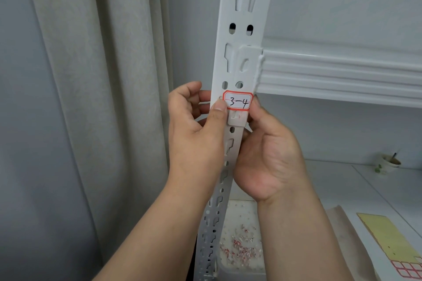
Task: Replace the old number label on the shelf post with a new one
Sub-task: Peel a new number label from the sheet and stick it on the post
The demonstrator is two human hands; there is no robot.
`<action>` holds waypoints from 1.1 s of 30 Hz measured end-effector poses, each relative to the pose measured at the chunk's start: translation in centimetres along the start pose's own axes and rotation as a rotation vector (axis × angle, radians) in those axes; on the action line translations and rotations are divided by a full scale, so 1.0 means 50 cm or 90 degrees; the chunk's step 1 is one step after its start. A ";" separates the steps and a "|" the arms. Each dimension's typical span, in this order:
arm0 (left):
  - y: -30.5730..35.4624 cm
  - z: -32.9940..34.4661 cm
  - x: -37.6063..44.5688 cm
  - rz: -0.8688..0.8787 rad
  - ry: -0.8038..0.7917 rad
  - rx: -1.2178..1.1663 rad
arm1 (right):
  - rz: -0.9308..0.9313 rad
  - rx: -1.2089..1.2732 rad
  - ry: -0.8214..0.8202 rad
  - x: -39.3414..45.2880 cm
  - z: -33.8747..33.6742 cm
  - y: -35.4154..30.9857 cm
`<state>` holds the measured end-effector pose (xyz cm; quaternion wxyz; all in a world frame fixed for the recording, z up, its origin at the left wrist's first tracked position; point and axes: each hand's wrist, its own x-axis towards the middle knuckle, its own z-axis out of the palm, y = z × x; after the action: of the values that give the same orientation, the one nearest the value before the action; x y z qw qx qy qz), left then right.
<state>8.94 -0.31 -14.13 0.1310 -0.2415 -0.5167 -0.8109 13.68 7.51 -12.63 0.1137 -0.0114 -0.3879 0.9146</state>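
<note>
A white slotted metal shelf post (242, 29) runs up the middle of the view. A white label with a red border, handwritten "3-4" (238, 101), lies on the post just below the shelf bracket. My left hand (196, 130) is at the label's left end, with its thumb pressed on that edge and its fingers behind the post. My right hand (267, 157) pinches the label's right edge from the other side of the post.
A white shelf beam (342, 70) joins the post on the right. Torn red-and-white label scraps (239, 248) lie in a white tray below. A yellow sticker sheet (388, 239) with red-bordered blank labels lies at lower right. A small cup (389, 162) stands farther back. A curtain (102, 98) hangs on the left.
</note>
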 end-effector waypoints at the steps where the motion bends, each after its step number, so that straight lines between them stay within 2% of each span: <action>1: 0.000 0.000 0.000 0.000 -0.001 0.001 | 0.006 -0.005 0.006 0.000 0.000 -0.002; 6: 0.000 0.002 -0.001 -0.004 -0.003 0.013 | -0.002 -0.021 0.047 -0.007 0.001 -0.006; 10: 0.001 0.002 0.000 -0.003 -0.003 0.016 | -0.011 -0.017 0.037 -0.006 0.016 -0.002; 22: 0.006 0.002 -0.006 -0.011 0.000 0.036 | -0.094 -0.039 0.085 -0.011 0.019 0.014; 26: 0.009 -0.002 -0.008 -0.007 -0.009 0.051 | -0.232 -0.131 0.160 -0.013 0.003 0.035; 29: 0.007 -0.002 -0.011 0.003 -0.005 0.066 | -0.363 -0.319 0.254 -0.017 -0.001 0.045; 33: 0.008 -0.002 -0.009 0.022 0.013 0.107 | -0.469 -0.521 0.331 -0.009 -0.004 0.049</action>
<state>9.46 -0.61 -14.09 0.1702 -0.2302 -0.5770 -0.7649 13.63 5.90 -14.55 0.4998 -0.1421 -0.6462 0.5590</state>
